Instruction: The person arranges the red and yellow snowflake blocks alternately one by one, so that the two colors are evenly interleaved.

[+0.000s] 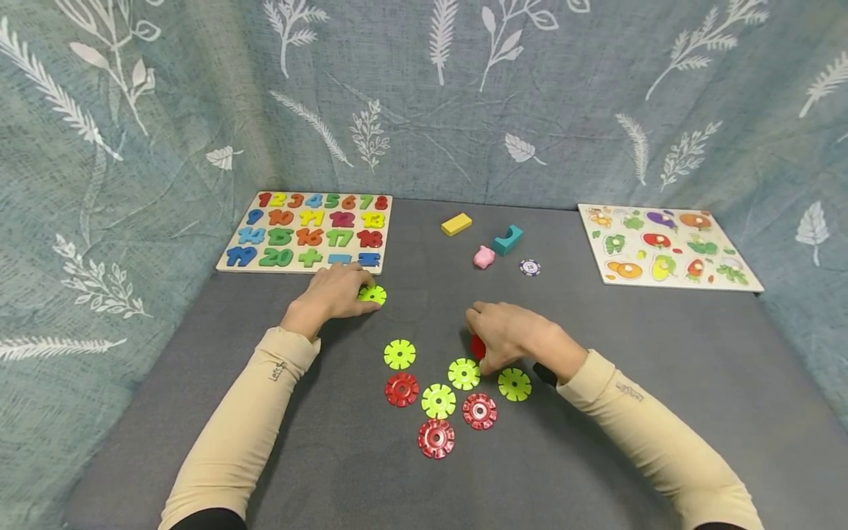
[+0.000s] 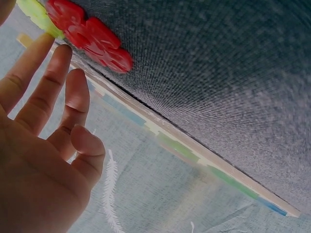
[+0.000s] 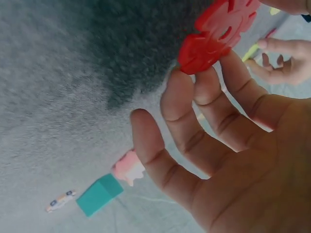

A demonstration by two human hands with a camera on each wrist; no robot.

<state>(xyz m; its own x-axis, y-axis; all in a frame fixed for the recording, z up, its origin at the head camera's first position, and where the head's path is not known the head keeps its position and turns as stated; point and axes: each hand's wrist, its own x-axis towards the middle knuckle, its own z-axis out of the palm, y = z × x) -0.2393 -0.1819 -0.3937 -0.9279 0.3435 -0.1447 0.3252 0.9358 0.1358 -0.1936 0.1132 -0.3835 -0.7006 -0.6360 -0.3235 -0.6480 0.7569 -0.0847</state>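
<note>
My left hand (image 1: 336, 292) pinches a yellow-green slotted disc (image 1: 373, 295) between thumb and fingers, just in front of the number board. In the left wrist view a red slotted disc (image 2: 90, 36) sits right against that yellow-green disc (image 2: 39, 17); whether the two interlock I cannot tell. Over the middle of the table, my right hand (image 1: 506, 331) grips another red slotted disc (image 3: 218, 34) at its edge, partly hidden from the head view. Close below the hands lie several yellow-green discs (image 1: 439, 401) and three red discs (image 1: 480, 411), flat on the dark cloth.
A number puzzle board (image 1: 305, 269) stands at the back left, a vegetable puzzle board (image 1: 676, 283) at the back right. Between them are a yellow block (image 1: 456, 224), a teal arched block (image 1: 508, 241), a pink pig figure (image 1: 483, 257) and a poker chip (image 1: 530, 267).
</note>
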